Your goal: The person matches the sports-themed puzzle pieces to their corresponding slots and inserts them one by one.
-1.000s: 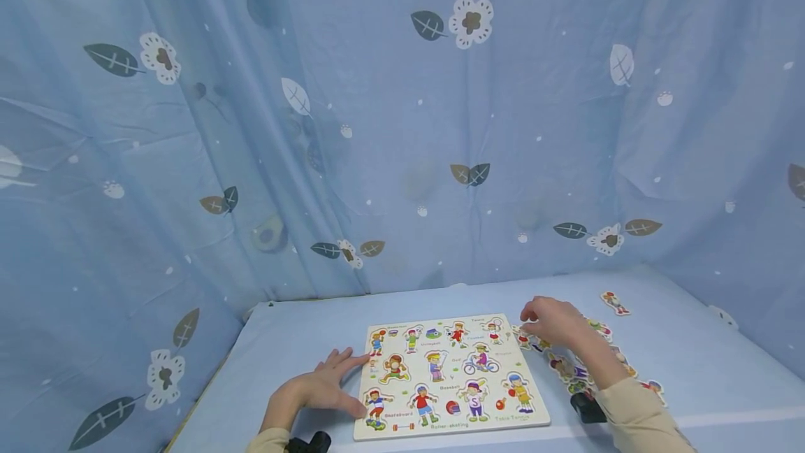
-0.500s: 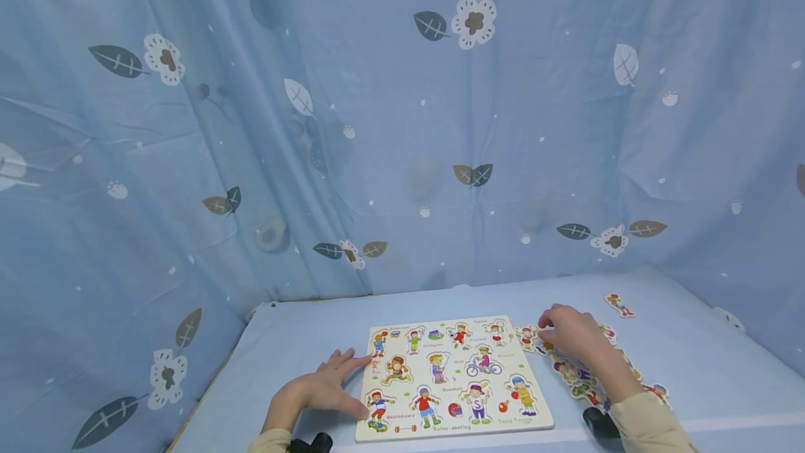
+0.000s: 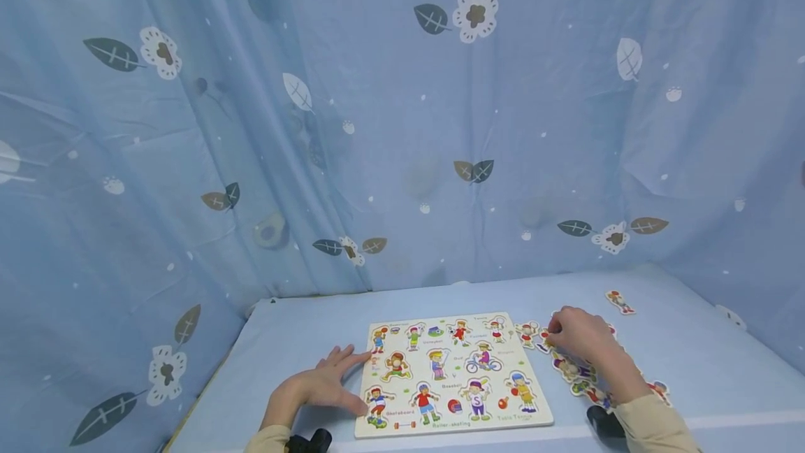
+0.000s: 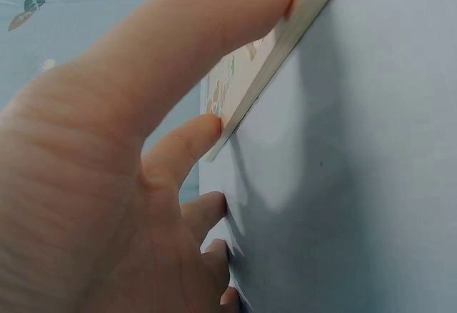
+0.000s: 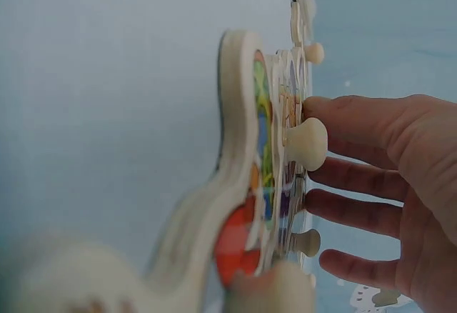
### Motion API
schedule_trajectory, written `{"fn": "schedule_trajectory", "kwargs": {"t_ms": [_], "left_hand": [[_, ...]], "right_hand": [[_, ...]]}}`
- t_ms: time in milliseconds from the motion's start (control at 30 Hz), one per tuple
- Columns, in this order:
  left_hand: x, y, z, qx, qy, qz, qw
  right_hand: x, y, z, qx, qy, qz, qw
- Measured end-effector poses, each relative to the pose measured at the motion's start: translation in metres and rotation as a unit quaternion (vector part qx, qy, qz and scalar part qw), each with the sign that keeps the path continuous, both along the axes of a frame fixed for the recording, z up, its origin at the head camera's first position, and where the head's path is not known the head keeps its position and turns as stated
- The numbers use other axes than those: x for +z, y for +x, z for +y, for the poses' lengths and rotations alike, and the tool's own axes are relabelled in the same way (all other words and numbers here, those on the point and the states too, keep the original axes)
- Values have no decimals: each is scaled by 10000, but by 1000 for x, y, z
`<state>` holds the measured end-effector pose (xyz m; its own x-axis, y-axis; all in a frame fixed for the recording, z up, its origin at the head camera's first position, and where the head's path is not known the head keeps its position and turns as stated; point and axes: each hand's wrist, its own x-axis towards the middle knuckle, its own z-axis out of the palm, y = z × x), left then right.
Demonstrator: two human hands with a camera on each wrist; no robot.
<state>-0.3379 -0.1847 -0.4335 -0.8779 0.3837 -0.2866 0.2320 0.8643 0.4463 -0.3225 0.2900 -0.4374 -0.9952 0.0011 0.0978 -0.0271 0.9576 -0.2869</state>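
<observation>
A flat wooden puzzle board (image 3: pixel 453 429) printed with sports figures lies on the table. My left hand (image 3: pixel 321 386) is at its left side, fingers spread; thumb (image 4: pixel 235 6) and index fingertip touch the board's edge in the left wrist view. To the right of the board, my right hand (image 3: pixel 581 334) is over a cluster of knobbed figure-shaped puzzle pieces (image 3: pixel 566 369). In the right wrist view its thumb and fairly straight fingers (image 5: pixel 357 213) reach to the pieces, close to a round wooden knob (image 5: pixel 307 145). The hand hides part of the cluster.
One puzzle piece (image 3: pixel 620 302) lies apart behind the cluster, and another piece (image 3: pixel 659 390) is beyond my right forearm. A blue patterned curtain (image 3: pixel 402 124) hangs behind the table and along its sides.
My right hand has moved right, away from the board's upper right corner and over the loose pieces, uncovering the pieces nearest the board. My left hand has stayed at the board's edge.
</observation>
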Motion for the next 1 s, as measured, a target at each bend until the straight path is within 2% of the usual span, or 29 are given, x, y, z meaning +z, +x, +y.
{"fn": "schedule_trajectory", "kwargs": {"t_ms": [700,1000], "left_hand": [[6,2,5,11,-62,-69,10000],[4,1,4,30,-82,-88,9999]], "right_hand": [[3,4,2,49,-81,48,9999],[8,4,-3,-62,-334,-228,9992]]}}
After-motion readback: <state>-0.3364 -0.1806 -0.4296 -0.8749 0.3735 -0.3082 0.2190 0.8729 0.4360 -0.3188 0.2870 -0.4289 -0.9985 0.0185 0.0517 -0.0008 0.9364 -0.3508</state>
